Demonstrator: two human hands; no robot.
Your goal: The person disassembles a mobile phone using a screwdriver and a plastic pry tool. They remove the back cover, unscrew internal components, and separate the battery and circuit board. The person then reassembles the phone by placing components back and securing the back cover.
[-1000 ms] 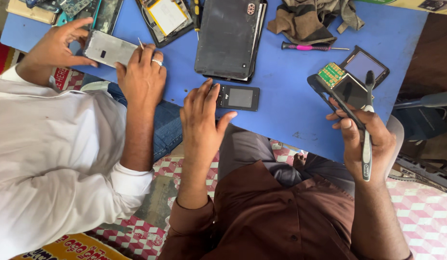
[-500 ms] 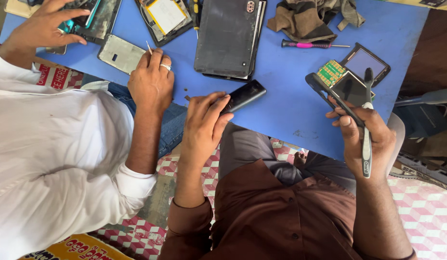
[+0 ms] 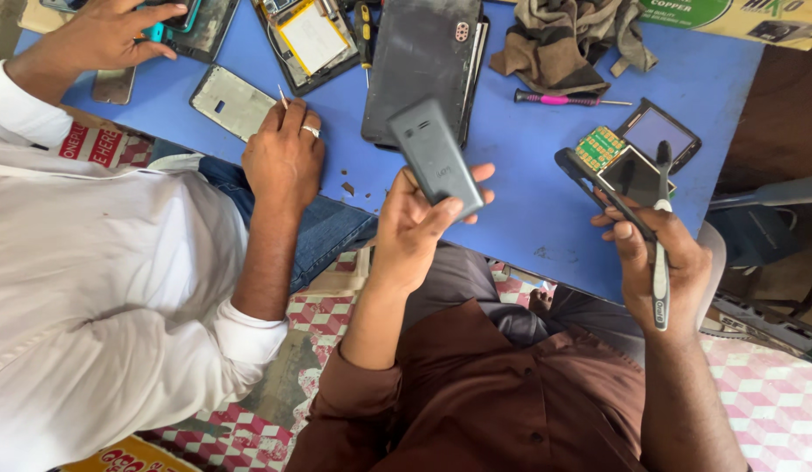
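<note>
Obs. from beside the bench: the person's left hand (image 3: 412, 229) now has the small dark-grey bar phone w/ keypad (image 3: 436, 159) lifted clear of the blue tabletop (image 3: 520, 188), fingers wrapped round its lower end, keypad side up and tilted. One sec. ago that phone lay flat on the table under the same hand; half a sec. ago it was tipping up at the edge. So: pick-up is done, unit is in hand for inspection.

Right hand (image 3: 655, 253) is closed on two items together: an opened black phone w/ bare screen and green circuit board (image 3: 617, 168), plus a white-handled toothbrush (image 3: 660, 234) held along the palm, bristles up by the board. No change there vs. earlier frames. Hands are well apart.

Co-worker in white sleeve: one hand (image 3: 282, 157) w/ ring rests beside a silver rear phone cover (image 3: 232, 101); other hand (image 3: 103, 35) has moved to the far corner, on a teal-edged part.

Also on the table: large dark tablet shell (image 3: 422, 61), pink-handled screwdriver (image 3: 559, 100), crumpled brown-beige cloth (image 3: 570, 42).

Judgement: the opened unit stays in progress, brush at the ready; the grey phone looks to be next for checking.
</note>
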